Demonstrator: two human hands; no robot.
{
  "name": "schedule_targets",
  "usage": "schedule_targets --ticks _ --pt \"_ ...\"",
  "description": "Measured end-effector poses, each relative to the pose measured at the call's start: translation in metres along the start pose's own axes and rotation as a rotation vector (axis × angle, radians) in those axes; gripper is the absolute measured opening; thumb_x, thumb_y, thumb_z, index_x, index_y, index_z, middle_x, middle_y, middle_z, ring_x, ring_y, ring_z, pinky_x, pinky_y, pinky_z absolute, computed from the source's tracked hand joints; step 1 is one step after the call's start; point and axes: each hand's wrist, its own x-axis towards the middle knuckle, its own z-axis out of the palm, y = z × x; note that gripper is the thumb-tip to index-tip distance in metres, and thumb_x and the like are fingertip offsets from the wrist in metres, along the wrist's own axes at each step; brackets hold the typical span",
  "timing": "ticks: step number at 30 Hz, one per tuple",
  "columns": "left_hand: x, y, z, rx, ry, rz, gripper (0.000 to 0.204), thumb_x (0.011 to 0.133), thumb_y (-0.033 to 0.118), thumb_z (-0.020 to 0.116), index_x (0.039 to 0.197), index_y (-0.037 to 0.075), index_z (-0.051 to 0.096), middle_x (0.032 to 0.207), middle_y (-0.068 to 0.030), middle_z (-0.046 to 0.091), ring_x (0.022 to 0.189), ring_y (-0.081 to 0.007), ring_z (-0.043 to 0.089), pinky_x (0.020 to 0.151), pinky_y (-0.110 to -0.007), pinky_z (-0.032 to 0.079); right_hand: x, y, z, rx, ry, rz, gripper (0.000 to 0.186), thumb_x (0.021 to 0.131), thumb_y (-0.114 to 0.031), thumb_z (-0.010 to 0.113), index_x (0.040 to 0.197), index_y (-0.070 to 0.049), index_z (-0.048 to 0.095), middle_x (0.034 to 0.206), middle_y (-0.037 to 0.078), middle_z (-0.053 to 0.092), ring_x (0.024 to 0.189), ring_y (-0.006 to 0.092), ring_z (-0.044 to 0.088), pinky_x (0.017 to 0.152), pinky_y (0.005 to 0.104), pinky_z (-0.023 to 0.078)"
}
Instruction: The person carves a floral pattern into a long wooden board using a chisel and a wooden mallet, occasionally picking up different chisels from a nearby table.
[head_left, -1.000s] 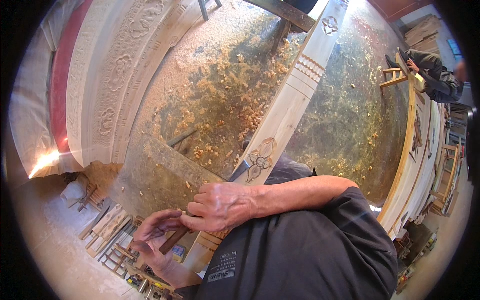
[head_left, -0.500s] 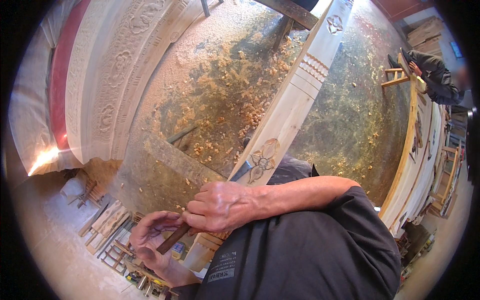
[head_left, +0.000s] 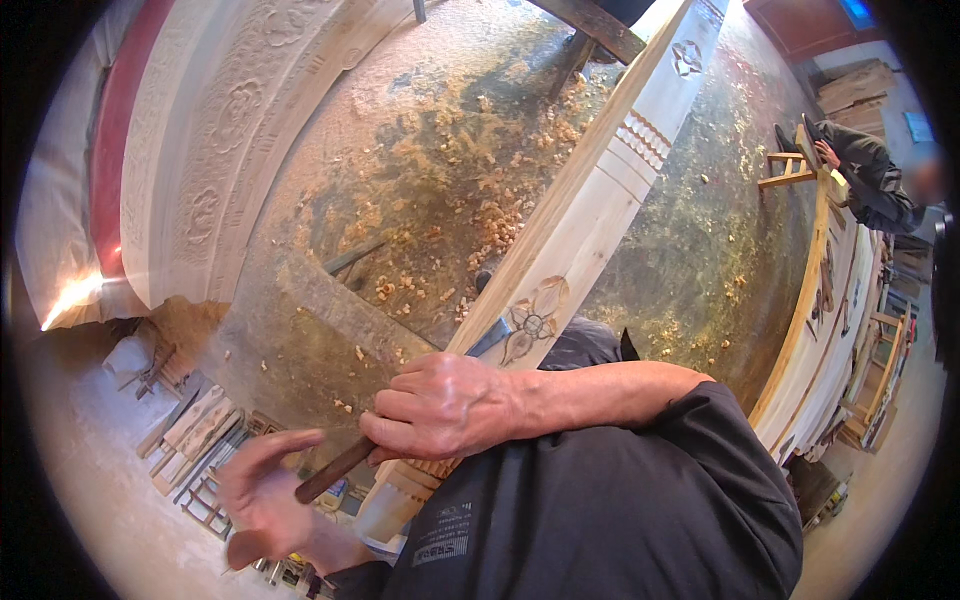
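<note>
My right hand (head_left: 436, 405) is closed round a chisel with a dark wooden handle (head_left: 325, 472). Its metal blade (head_left: 488, 336) lies at the carved flower (head_left: 533, 322) on a long pale plank (head_left: 600, 215), which runs diagonally and has notched bands and another flower farther up. My left hand (head_left: 267, 500) is at the lower left, blurred, with fingers spread and thumb apart, beside the handle's rear end; whether it touches that end is unclear. My right forearm crosses over my dark clothing.
Large carved pale panels (head_left: 180, 170) lie at left beside a red strip. A worn floor with wood shavings (head_left: 500, 220) surrounds the plank. Another person (head_left: 865, 170) is at a wooden stool and bench (head_left: 800, 350) on the right. Tools and boards (head_left: 200, 440) lie at lower left.
My left hand has moved down and left, its fingers opening out from the handle. My right hand and the chisel have shifted slightly up. The view has shifted a little.
</note>
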Motion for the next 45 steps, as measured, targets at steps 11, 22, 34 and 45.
schedule_targets --ticks 11,22,34,45 --pt "0.011 0.001 -0.013 -0.063 -0.068 0.16 0.123 0.083 0.103 0.032 0.106 -0.012 0.069 0.095 -0.03 0.072 0.087 -0.0416 0.076 0.079 -0.049 0.064 -0.001 0.003 0.0 -0.074 0.007 -0.005 0.034 0.096 -0.034 0.074 0.101 -0.003 0.062 0.075 0.003 0.049 0.063 0.0188 0.061 0.053 0.0344 0.048" --pt "0.011 -0.001 -0.005 -0.016 -0.098 0.277 0.113 0.094 0.095 0.029 0.111 -0.009 0.071 0.091 -0.0276 0.072 0.081 -0.0381 0.072 0.077 -0.047 0.061 0.001 0.004 0.002 -0.079 0.104 -0.027 0.033 0.094 -0.032 0.075 0.099 -0.002 0.064 0.074 0.001 0.049 0.061 0.0161 0.059 0.052 0.0314 0.045" --pt "0.014 -0.004 -0.013 -0.057 -0.211 0.234 0.104 0.098 0.089 0.031 0.105 -0.006 0.071 0.083 -0.0232 0.07 0.069 -0.0338 0.07 0.066 -0.044 0.06 0.0 -0.006 0.007 -0.233 0.025 -0.129 0.032 0.09 -0.027 0.073 0.101 0.002 0.065 0.075 0.0 0.049 0.063 0.0137 0.058 0.054 0.0305 0.044" --pt "0.015 -0.006 0.012 -0.006 -0.231 0.137 0.106 0.091 0.095 0.04 0.094 -0.006 0.072 0.075 -0.0215 0.072 0.067 -0.0322 0.074 0.062 -0.039 0.061 0.002 0.005 0.004 -0.022 0.044 -0.023 0.035 0.093 -0.034 0.077 0.091 -0.004 0.059 0.073 0.003 0.048 0.063 0.0197 0.062 0.053 0.0356 0.05"
